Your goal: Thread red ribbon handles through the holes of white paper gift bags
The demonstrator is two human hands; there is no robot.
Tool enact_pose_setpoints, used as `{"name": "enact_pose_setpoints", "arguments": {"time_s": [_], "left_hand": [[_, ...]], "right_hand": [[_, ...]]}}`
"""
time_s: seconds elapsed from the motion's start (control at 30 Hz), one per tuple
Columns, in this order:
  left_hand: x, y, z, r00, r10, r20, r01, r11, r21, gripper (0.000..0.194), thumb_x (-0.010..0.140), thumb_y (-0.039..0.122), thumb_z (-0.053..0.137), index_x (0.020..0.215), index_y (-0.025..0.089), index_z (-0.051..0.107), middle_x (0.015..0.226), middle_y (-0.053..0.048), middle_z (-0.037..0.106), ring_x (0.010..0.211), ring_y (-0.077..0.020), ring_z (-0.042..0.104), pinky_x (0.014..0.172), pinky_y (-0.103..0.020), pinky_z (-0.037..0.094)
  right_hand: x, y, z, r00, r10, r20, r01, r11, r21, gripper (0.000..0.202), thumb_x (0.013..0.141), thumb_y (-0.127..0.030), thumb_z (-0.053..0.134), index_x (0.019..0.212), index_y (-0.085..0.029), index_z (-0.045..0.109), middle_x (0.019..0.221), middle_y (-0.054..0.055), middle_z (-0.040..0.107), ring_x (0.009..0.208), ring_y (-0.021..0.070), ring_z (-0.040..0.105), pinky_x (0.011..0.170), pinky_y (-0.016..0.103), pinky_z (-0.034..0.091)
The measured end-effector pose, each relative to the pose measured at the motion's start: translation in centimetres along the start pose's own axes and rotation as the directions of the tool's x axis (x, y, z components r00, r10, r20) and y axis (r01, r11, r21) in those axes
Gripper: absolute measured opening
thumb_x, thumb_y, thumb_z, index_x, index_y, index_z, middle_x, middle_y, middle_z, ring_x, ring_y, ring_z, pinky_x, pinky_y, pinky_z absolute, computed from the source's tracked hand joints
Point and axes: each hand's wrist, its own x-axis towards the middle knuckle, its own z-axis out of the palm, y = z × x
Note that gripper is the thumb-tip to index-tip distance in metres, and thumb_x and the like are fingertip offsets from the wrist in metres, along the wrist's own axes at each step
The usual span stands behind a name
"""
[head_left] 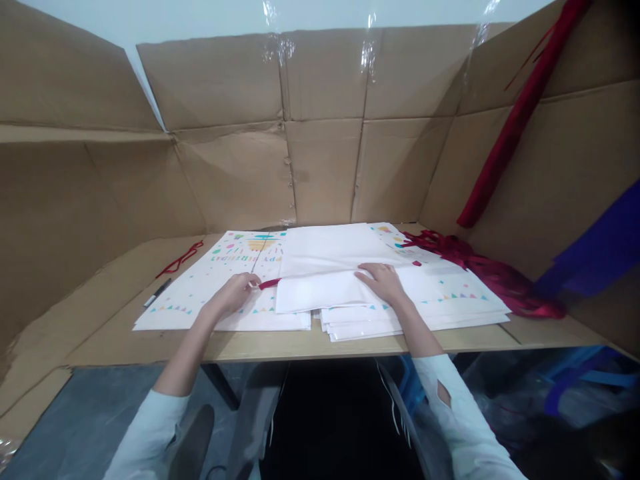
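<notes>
My left hand (239,292) is closed in a pinch on the left end of a red ribbon (270,284). The ribbon runs in under a folded white sheet (320,291), and a short red piece (417,263) shows past its right side. Between them, any ribbon is hidden by the sheet. My right hand (385,281) lies flat on the fold, fingers stretched out. A thin dark line (261,250) rises above my left fingers; I cannot tell whether it is a rod or a mark. Underneath are printed birthday sheets (195,293) with coloured lettering and triangles.
Heaped red ribbons (500,277) lie at the table's right. One loose red ribbon (181,259) and a marker pen (157,293) are at the left. Cardboard walls (320,167) enclose the back and sides. A red strip (515,140) and blue strips (595,243) hang at the right.
</notes>
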Motion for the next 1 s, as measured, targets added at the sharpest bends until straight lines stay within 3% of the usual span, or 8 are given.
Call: {"name": "enact_pose_setpoints", "arguments": {"time_s": [0.1,0.23,0.37,0.47,0.77,0.83,0.9,1.0], "left_hand": [[0.7,0.1,0.6,0.999,0.0,-0.052,0.001,1.0,0.017,0.039,0.073,0.019,0.041,0.107,0.017,0.06,0.111,-0.01,0.057,0.098,-0.0234,0.054,0.086,-0.034,0.04],[2.7,1.0,1.4,0.999,-0.006,-0.044,-0.002,0.985,-0.171,0.04,0.078,0.031,0.043,0.113,0.016,0.056,0.119,-0.01,0.053,0.109,-0.0241,0.048,0.094,-0.034,0.035],[4.7,2.2,2.1,0.991,-0.056,0.118,0.103,0.889,-0.446,0.035,0.078,0.04,0.041,0.095,0.017,0.062,0.107,-0.007,0.059,0.098,-0.0203,0.054,0.086,-0.029,0.04],[5.2,2.9,2.1,0.973,-0.078,0.217,0.189,0.812,-0.552,0.029,0.074,0.037,0.043,0.08,0.016,0.061,0.093,-0.006,0.061,0.086,-0.0179,0.055,0.078,-0.026,0.043],[4.1,1.9,1.7,0.923,-0.089,0.375,0.302,0.773,-0.559,0.026,0.059,0.034,0.062,0.074,0.013,0.06,0.063,-0.002,0.055,0.06,-0.0144,0.05,0.059,-0.025,0.04],[4.2,1.7,2.1,0.946,-0.097,0.309,0.257,0.803,-0.538,0.026,0.058,0.032,0.062,0.076,0.013,0.06,0.064,-0.002,0.057,0.063,-0.0154,0.051,0.06,-0.025,0.04],[4.4,1.6,2.6,0.98,-0.103,0.172,0.175,0.86,-0.479,0.024,0.063,0.033,0.056,0.076,0.014,0.061,0.075,-0.004,0.061,0.073,-0.0177,0.054,0.068,-0.027,0.041],[4.7,1.4,3.0,0.982,-0.182,0.042,0.18,0.868,-0.463,0.025,0.069,0.034,0.048,0.076,0.014,0.062,0.084,-0.006,0.063,0.08,-0.0201,0.055,0.074,-0.029,0.042]], "right_hand": [[0.0,0.0,0.0,1.0,-0.009,-0.002,0.009,1.0,-0.004,0.036,0.09,-0.046,0.041,0.106,-0.021,0.061,0.113,0.002,0.06,0.109,0.0194,0.05,0.095,0.036,0.028],[0.0,0.0,-0.1,1.0,-0.009,-0.003,0.009,1.0,-0.018,0.036,0.089,-0.046,0.041,0.106,-0.021,0.061,0.113,0.002,0.06,0.109,0.0191,0.05,0.095,0.036,0.029],[0.0,0.0,0.0,1.0,-0.007,0.0,0.007,1.0,-0.019,0.037,0.09,-0.047,0.04,0.107,-0.022,0.061,0.114,0.002,0.059,0.11,0.0186,0.05,0.096,0.036,0.029],[0.0,0.0,0.0,1.0,-0.009,-0.006,0.009,1.0,-0.012,0.037,0.089,-0.046,0.041,0.107,-0.022,0.061,0.114,0.002,0.059,0.109,0.0187,0.05,0.096,0.036,0.029],[0.0,0.2,0.0,1.0,-0.005,-0.003,0.005,1.0,0.004,0.036,0.089,-0.046,0.042,0.107,-0.021,0.061,0.114,0.001,0.059,0.11,0.0196,0.05,0.095,0.036,0.028],[0.0,0.2,0.0,1.0,-0.006,0.001,0.006,1.0,0.008,0.036,0.089,-0.046,0.042,0.107,-0.021,0.061,0.114,0.001,0.059,0.109,0.0196,0.05,0.095,0.036,0.028],[0.0,0.2,0.1,1.0,-0.003,0.002,0.003,1.0,0.01,0.036,0.088,-0.046,0.042,0.107,-0.021,0.06,0.114,0.001,0.059,0.109,0.0197,0.05,0.096,0.037,0.028],[-0.1,0.1,0.0,1.0,-0.002,-0.004,0.003,1.0,0.012,0.036,0.088,-0.046,0.042,0.107,-0.021,0.061,0.114,0.002,0.059,0.109,0.0197,0.05,0.096,0.036,0.027]]}}
